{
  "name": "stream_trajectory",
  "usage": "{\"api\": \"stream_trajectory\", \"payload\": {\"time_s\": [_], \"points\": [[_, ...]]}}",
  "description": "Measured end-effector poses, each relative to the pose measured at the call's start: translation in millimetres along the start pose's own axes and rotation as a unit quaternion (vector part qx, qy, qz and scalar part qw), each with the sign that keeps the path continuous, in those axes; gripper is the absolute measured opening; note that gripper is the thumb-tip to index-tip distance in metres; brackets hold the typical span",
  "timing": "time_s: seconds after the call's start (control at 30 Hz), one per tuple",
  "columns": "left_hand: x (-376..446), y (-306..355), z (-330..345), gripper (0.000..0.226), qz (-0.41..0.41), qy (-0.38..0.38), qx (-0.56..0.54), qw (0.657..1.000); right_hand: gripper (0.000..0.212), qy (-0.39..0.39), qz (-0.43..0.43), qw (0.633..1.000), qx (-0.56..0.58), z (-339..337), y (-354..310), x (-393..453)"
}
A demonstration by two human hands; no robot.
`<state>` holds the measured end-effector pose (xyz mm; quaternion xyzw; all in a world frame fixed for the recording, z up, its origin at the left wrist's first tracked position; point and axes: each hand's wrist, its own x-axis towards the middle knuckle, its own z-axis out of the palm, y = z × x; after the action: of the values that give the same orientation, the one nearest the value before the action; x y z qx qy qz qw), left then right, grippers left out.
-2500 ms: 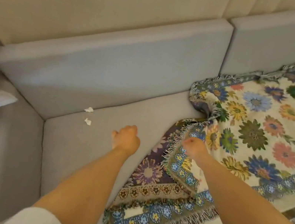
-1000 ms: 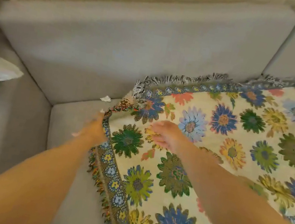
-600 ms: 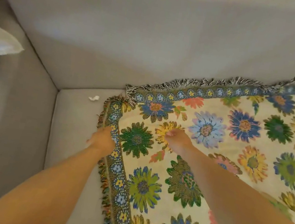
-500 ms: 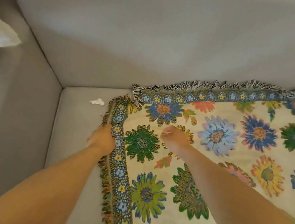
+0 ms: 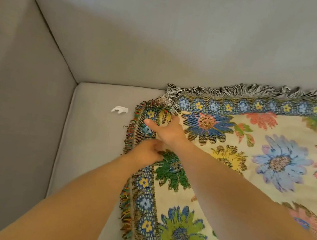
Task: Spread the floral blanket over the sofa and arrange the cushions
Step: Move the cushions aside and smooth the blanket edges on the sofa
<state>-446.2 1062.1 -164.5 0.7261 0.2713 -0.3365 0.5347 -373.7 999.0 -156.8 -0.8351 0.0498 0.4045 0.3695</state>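
My right hand [image 5: 169, 131] lies flat, fingers straight, pressing the blanket [image 5: 250, 166] corner. My left hand [image 5: 145, 153] at 7 o'clock pinches the fringed border. Blanket covers the sofa [image 5: 89, 150] seat's right side; white scrap [image 5: 120, 110] at 9 o'clock.

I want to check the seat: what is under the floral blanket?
The grey sofa seat continues under the floral blanket. Anything else below is covered.

Coarse woven cloth blanket [image 5: 252, 156] (yarn-fringed edges); sofa [image 5: 90, 146] matt, smooth, seemingly fabric.
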Motion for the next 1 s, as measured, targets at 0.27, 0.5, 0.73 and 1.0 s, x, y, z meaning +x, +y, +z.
{"api": "stream_trajectory", "payload": {"time_s": [0.27,0.5,0.73,1.0], "points": [[2.1,-24.9,-44.7,0.018,0.038,0.081,0.014,0.996,0.068,0.074,0.058,0.961,-0.259,34.3,-10.4,27.8],[15.7,-42.2,-80.1,0.042,0.033,0.305,0.208,0.929,0.033,0.080,-0.007,0.968,-0.239,-4.0,15.2,34.7],[39.0,-44.9,-93.8,0.062,0.019,0.267,0.310,0.912,0.076,0.038,-0.266,0.932,-0.242,12.4,-7.5,32.8],[37.2,-53.9,-91.2,0.021,0.072,0.267,0.323,0.905,0.019,0.022,-0.219,0.960,-0.176,14.7,15.0,48.4]]}}
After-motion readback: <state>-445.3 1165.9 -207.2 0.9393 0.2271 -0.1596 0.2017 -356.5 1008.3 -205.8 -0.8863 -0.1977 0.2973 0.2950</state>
